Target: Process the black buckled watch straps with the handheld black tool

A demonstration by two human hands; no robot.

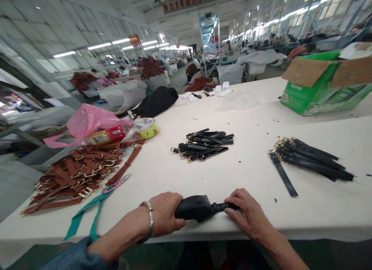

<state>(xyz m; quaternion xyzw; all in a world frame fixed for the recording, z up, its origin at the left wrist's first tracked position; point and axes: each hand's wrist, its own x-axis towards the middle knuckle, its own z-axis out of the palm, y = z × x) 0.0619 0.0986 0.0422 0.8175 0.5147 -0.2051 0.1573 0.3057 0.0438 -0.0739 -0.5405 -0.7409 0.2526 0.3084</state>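
At the near edge of the white table point(157, 173): a black handheld piece point(193, 208) spans the space between a person's left hand point(165, 213) and right hand point(247, 212)
Wide end: the left hand's fingers clamped around it, a silver bangle point(150, 220) at the wrist
Narrow end: the right hand's thumb and fingers pinched together on a black strap point(219, 207)
Mid-table: a loose heap of black straps point(206, 144) with gold-toned buckles
Table's right: a bundle of similar straps point(314, 159), one single strap point(283, 175) angled off it
Table's left: a pile of brown straps point(75, 171), pink-handled scissors point(116, 183) and a teal ribbon point(84, 215)
Far right: an open green box point(319, 93)
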